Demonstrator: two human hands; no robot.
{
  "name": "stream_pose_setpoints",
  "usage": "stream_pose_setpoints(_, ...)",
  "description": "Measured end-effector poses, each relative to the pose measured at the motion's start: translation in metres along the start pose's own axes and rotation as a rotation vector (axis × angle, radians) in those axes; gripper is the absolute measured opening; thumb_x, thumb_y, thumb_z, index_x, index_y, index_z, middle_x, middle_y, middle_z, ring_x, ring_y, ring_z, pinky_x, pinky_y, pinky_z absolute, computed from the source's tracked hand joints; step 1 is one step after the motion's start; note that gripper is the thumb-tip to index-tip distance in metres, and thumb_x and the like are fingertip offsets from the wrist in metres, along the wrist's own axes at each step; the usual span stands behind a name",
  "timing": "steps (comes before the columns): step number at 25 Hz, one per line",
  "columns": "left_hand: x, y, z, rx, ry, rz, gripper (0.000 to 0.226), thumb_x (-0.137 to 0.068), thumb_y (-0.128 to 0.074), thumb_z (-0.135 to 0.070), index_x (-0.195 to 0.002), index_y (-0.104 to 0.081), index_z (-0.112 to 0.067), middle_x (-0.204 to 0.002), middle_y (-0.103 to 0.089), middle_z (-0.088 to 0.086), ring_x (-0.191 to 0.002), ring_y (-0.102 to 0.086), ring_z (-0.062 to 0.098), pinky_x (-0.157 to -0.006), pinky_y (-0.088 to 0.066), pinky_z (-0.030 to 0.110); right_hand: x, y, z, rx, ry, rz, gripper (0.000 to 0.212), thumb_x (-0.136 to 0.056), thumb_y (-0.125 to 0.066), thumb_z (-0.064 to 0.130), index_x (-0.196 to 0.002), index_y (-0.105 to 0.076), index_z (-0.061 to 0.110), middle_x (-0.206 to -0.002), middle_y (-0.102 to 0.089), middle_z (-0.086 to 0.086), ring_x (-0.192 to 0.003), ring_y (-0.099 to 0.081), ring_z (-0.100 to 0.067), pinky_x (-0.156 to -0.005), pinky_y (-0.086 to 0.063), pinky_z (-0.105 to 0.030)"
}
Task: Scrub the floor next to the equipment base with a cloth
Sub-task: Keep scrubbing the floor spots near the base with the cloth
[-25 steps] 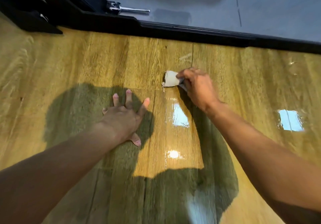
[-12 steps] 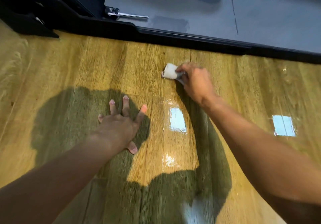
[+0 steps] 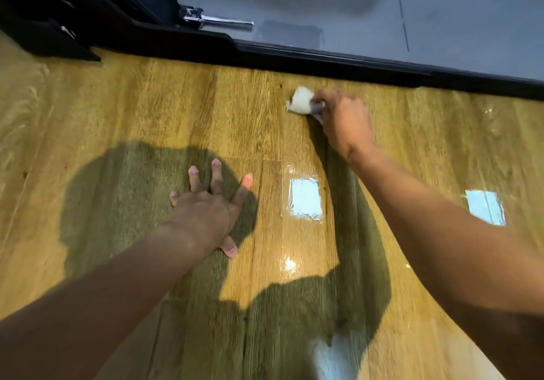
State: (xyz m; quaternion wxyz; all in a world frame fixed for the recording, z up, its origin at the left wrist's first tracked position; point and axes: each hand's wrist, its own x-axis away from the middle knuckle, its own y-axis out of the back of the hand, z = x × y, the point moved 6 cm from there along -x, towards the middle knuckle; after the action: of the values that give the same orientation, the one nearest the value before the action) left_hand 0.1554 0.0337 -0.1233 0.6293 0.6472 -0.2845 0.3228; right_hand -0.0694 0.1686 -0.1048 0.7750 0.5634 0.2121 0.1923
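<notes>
The cloth (image 3: 300, 100) is wadded up in the right hand (image 3: 344, 123), fingers curled round it, pressed to the floor (image 3: 176, 108) just short of the equipment base (image 3: 323, 60) at 12 o'clock. Meanwhile the left hand (image 3: 206, 205) is flat, fingers spread, at 7 o'clock from it, so right's nearer.

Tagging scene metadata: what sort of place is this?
Likely an indoor workout area, home or gym: glossy wood-plank floor, a long black equipment base edging a grey deck, possibly a treadmill, and a chrome pin on it.
</notes>
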Motion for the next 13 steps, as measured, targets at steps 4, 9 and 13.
stream_pose_setpoints(4, -0.002, -0.001, 0.003, 0.009, -0.005, -0.027, 0.126, -0.074, -0.065, -0.06, -0.138, 0.038, -0.029, -0.138, 0.041, 0.031, -0.133, 0.014, 0.059, -0.106, -0.027, 0.064, -0.002, 0.011, -0.005, 0.028, 0.092, 0.072, 0.025, -0.088, -0.065, 0.025, -0.112, -0.063, 0.019, -0.11, -0.067, -0.006, -0.092, -0.066, -0.023, -0.08, -0.055, -0.037)
stream_pose_setpoints(9, 0.002, 0.002, 0.002, 0.018, 0.008, -0.034, 0.126, -0.075, -0.069, -0.056, -0.139, 0.036, -0.031, -0.142, 0.038, 0.028, -0.135, 0.015, 0.056, -0.107, -0.027, 0.064, 0.015, 0.012, 0.002, -0.023, -0.048, 0.108, 0.025, -0.088, -0.064, 0.024, -0.113, -0.061, 0.02, -0.113, -0.065, -0.004, -0.095, -0.064, -0.02, -0.08, -0.055, -0.034)
stream_pose_setpoints(13, 0.002, 0.001, 0.003, 0.044, 0.023, -0.043, 0.127, -0.073, -0.072, -0.054, -0.139, 0.035, -0.035, -0.145, 0.038, 0.024, -0.136, 0.018, 0.054, -0.107, -0.023, 0.066, 0.137, 0.016, 0.036, -0.128, 0.16, 0.206, 0.022, -0.084, -0.07, 0.016, -0.105, -0.064, 0.017, -0.103, -0.066, -0.001, -0.088, -0.063, -0.018, -0.074, -0.055, -0.033)
